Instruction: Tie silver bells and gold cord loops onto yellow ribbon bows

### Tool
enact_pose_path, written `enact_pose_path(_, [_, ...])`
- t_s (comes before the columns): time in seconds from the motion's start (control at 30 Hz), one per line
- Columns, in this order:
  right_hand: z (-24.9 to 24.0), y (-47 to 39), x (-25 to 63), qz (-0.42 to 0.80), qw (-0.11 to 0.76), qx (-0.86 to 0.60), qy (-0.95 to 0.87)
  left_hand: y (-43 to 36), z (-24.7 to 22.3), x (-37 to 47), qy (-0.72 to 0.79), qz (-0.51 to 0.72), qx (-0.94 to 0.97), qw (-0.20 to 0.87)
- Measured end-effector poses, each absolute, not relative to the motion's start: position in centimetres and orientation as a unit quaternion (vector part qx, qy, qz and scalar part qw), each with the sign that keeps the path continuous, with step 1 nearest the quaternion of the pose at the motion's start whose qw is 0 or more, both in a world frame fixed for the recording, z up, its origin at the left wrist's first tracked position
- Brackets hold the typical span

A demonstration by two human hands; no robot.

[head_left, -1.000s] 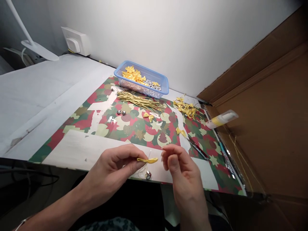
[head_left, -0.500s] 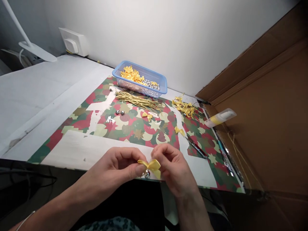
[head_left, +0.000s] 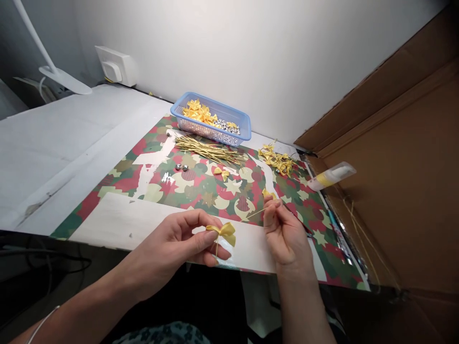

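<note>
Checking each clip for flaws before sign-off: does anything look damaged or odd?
The patterned sheet looks damaged: ragged white patches, one just left of the gold strands, interrupt its print, as if torn away.

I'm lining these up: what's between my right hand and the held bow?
In the head view, a thin gold strand extends from the right hand toward the bow.

- A plain pale wall [head_left: 233, 57] is rising behind the bench [head_left: 53, 138], glowing brightest at the top middle and fading to grey toward the left.
- The bench is showing a white surface at left, while a patterned sheet [head_left: 195, 188] in red, green and cream is covering its middle.
- A white socket [head_left: 124, 67] is jutting from the wall.
- A white stand [head_left: 68, 81] is slanting up at far left.
- Brown cardboard [head_left: 412, 143] is enclosing the right side.
- Dark cables [head_left: 43, 253] are running below the bench's left edge.
</note>
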State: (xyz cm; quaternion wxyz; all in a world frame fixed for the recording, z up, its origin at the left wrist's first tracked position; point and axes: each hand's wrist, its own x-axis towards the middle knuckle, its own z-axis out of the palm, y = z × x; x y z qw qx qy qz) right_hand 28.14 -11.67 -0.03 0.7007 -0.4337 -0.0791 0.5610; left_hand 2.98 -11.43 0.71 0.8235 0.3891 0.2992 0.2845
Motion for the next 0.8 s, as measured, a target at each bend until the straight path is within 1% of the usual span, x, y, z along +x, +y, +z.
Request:
enact_pose_path(0.1, [-0.4,-11.3,29.7,0.495,0.744,-0.441,-0.081,-11.6,1.0,3.0,0.314,0.266,0.357,0.839])
enact_pose_path(0.23, [-0.5,-10.9,31.4,0.445,0.769,-0.448,-0.101,-11.7,1.1,3.2,0.322,0.25,0.349,0.844])
enact_pose_path(0.57, [0.1,-10.2,31.8,0.422,0.782,-0.441,-0.128,-10.9,1.6,3.1,0.324,0.256,0.448,0.793])
enact_pose_path(0.8, [-0.4,-9.9,34.2,0.382,0.792,-0.439,-0.184,-11.3,1.9,2.8,0.315,0.256,0.45,0.796])
